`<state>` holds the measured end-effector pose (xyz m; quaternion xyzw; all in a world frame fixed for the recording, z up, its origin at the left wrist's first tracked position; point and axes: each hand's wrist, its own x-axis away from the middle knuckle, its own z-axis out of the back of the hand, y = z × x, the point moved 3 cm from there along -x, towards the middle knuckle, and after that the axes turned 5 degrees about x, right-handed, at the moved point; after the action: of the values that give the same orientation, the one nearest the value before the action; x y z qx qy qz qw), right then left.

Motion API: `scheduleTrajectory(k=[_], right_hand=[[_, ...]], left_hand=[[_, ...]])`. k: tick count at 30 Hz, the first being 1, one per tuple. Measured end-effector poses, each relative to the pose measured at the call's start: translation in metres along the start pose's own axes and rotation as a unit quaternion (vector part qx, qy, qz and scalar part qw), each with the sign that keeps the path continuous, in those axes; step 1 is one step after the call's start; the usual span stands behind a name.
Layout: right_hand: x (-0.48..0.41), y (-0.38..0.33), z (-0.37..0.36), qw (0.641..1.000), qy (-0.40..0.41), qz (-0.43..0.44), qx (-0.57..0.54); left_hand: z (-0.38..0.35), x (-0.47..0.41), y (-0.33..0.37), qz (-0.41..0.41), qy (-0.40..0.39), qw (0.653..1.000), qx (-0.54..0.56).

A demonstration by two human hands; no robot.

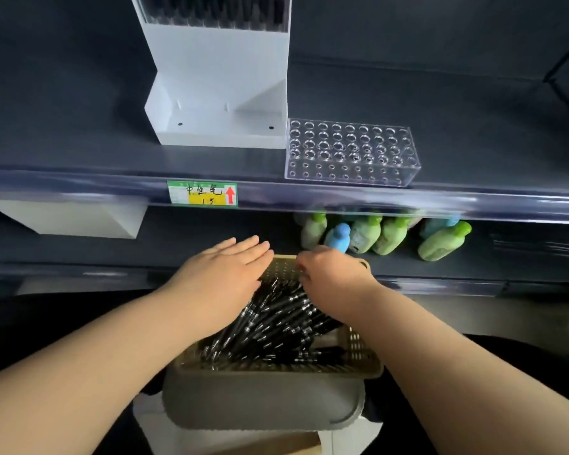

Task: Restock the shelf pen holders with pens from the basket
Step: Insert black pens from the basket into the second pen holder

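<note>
Lying in basket (263, 402), pens (276, 326) under left hand (220, 280) and right hand (335, 280) fingers (304, 269)

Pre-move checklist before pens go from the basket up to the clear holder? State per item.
1. Supply: ok. The basket holds a pile of black pens.
2. Free slots: ok. Every visible hole in the clear holder is empty.
3. Grip on a pen: cannot tell. The right hand curls its fingers down into the pile, and the fingertips are hidden.
4. Left hand: ok. It is flat over the pens with straight fingers, holding nothing.
5. Way up: probably ok. Only the shelf edge shows between basket and holder.
</note>
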<state>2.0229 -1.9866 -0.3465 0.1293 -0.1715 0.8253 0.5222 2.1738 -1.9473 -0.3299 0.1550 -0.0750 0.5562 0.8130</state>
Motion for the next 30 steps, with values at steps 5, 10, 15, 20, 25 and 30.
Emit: scheduleTrajectory(k=[5, 10, 15, 20, 25, 30], right_hand=[[-0.014, -0.007, -0.041, 0.983, -0.152, -0.01, 0.105], [-0.029, 0.004, -0.063, 0.974, -0.181, -0.032, 0.13], [-0.04, 0.009, -0.077, 0.969, -0.166, -0.025, 0.179], [-0.038, 0.009, -0.079, 0.966, -0.154, -0.008, 0.208], [-0.032, 0.013, -0.075, 0.956, -0.174, -0.003, 0.235], [-0.027, 0.011, -0.065, 0.955, -0.18, -0.015, 0.236]], left_hand=[[-0.022, -0.004, -0.007, -0.01, -0.054, 0.998, 0.004], [-0.036, -0.01, -0.014, -0.009, -0.098, 0.995, -0.01], [-0.047, -0.012, -0.018, -0.002, -0.138, 0.99, -0.043], [-0.063, -0.015, -0.024, 0.032, -0.167, 0.984, -0.051], [-0.07, -0.028, -0.027, 0.086, -0.162, 0.983, -0.012], [-0.074, -0.046, -0.029, 0.142, -0.186, 0.972, 0.001]])
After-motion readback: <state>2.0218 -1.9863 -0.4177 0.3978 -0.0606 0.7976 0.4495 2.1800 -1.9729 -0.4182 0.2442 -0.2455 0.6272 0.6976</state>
